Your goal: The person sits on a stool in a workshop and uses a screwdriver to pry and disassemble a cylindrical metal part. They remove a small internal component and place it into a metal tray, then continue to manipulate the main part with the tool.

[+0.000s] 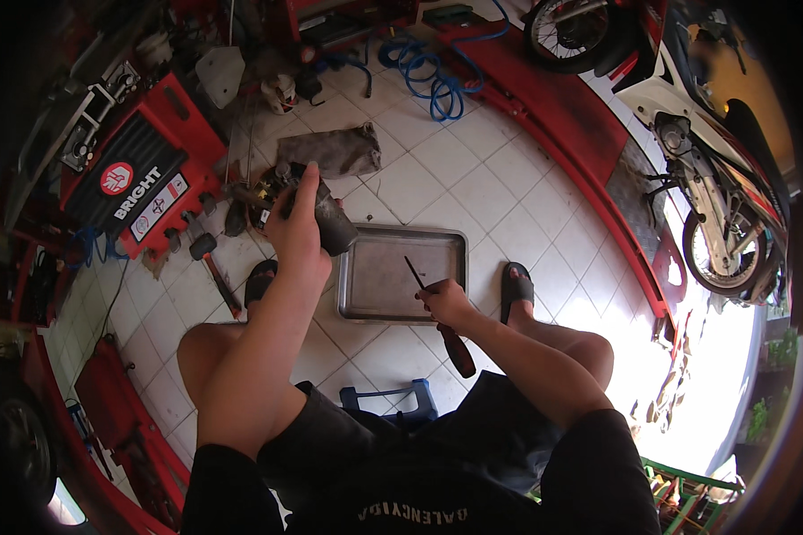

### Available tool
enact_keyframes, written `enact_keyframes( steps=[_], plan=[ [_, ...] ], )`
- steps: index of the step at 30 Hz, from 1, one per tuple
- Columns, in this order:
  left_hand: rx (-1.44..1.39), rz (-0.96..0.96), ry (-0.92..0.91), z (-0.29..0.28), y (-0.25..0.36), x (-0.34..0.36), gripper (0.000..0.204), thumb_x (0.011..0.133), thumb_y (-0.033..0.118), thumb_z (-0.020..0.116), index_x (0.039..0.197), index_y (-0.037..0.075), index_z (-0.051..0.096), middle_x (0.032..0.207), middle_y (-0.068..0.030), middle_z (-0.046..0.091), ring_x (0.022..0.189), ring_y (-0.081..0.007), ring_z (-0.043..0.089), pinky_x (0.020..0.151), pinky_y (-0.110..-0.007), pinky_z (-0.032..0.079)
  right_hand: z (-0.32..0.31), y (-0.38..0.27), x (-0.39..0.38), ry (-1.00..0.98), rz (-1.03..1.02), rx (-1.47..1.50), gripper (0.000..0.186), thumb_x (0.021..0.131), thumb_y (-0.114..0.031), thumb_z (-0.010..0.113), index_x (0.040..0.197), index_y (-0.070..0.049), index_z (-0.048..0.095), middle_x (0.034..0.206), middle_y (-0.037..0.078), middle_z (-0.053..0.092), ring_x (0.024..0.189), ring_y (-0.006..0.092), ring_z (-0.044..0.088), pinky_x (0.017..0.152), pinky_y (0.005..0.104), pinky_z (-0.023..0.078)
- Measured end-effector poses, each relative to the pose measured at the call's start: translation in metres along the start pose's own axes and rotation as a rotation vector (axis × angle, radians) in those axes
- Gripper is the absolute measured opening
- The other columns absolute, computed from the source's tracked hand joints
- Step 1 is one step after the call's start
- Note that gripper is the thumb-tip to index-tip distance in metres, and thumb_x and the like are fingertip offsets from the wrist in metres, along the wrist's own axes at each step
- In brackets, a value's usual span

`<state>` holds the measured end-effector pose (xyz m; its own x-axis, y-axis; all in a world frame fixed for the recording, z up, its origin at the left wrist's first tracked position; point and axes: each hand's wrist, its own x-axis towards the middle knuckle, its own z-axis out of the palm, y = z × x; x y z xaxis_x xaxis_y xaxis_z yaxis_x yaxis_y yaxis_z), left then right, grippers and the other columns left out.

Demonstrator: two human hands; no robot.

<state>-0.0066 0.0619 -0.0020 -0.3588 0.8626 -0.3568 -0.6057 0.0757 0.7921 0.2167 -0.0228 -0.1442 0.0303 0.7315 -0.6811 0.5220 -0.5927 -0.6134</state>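
My left hand (300, 225) is raised and wrapped round a dark, cylinder-shaped mechanical part (336, 228). Smaller metal pieces show at the part's upper left, too dim to make out. In my right hand (448, 303) is a screwdriver, its dark shaft pointing up and left and its black and orange handle (458, 353) hanging below the fist. Screwdriver and part are apart. Beneath both hands a shallow metal tray (384, 278) lies on the tiled floor between my feet; a small dark speck shows in it.
A dark grey cloth (330, 150) lies beyond the tray. Mallets with a red handle (221, 283) are at the left, by a red tool cabinet (187, 120). A coiled blue hose (433, 85) is at the back. On the right, a red lift ramp (589, 160) runs beside a motorcycle (714, 178).
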Motion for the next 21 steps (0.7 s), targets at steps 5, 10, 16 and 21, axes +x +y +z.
enact_keyframes(
  steps=[5, 10, 16, 21],
  plan=[
    [-0.092, -0.156, -0.04, -0.016, -0.011, 0.017, 0.035, 0.084, 0.031, 0.084, 0.098, 0.007, 0.062, 0.09, -0.003, 0.061, 0.076, -0.0167, 0.062, 0.068, -0.036, 0.058, -0.05, -0.034, 0.002, -0.16, -0.17, 0.433, 0.039, 0.097, -0.033, 0.064, 0.113, 0.002, 0.072, 0.073, 0.01, 0.063, 0.061, 0.0226, 0.063, 0.059, 0.0377, 0.057],
    [-0.185, -0.398, -0.084, -0.026, -0.017, 0.029, 0.04, 0.083, 0.038, 0.083, 0.097, 0.009, 0.059, 0.087, -0.0062, 0.06, 0.076, -0.0233, 0.064, 0.069, -0.039, 0.057, -0.061, -0.046, -0.032, -0.519, 0.104, 0.448, 0.05, 0.101, -0.043, 0.06, 0.13, -0.002, 0.057, 0.085, 0.008, 0.059, 0.066, 0.0191, 0.061, 0.062, 0.0367, 0.053],
    [-0.242, -0.476, -0.146, -0.034, -0.009, 0.03, 0.046, 0.084, 0.046, 0.081, 0.099, 0.009, 0.058, 0.089, -0.0097, 0.061, 0.078, -0.0268, 0.063, 0.071, -0.04, 0.056, -0.044, -0.069, -0.066, -0.436, -0.209, 0.519, 0.049, 0.107, -0.038, 0.049, 0.132, 0.004, 0.053, 0.086, 0.01, 0.058, 0.071, 0.0167, 0.06, 0.068, 0.0335, 0.052],
    [-0.295, -0.538, -0.275, -0.034, -0.005, 0.023, 0.051, 0.086, 0.048, 0.078, 0.107, 0.008, 0.056, 0.095, -0.0147, 0.062, 0.086, -0.0281, 0.063, 0.078, -0.041, 0.055, -0.051, -0.061, -0.074, -0.495, -0.229, 0.234, 0.043, 0.11, -0.032, 0.041, 0.137, 0.0, 0.05, 0.086, 0.008, 0.058, 0.069, 0.0154, 0.057, 0.067, 0.0312, 0.051]
  ],
)
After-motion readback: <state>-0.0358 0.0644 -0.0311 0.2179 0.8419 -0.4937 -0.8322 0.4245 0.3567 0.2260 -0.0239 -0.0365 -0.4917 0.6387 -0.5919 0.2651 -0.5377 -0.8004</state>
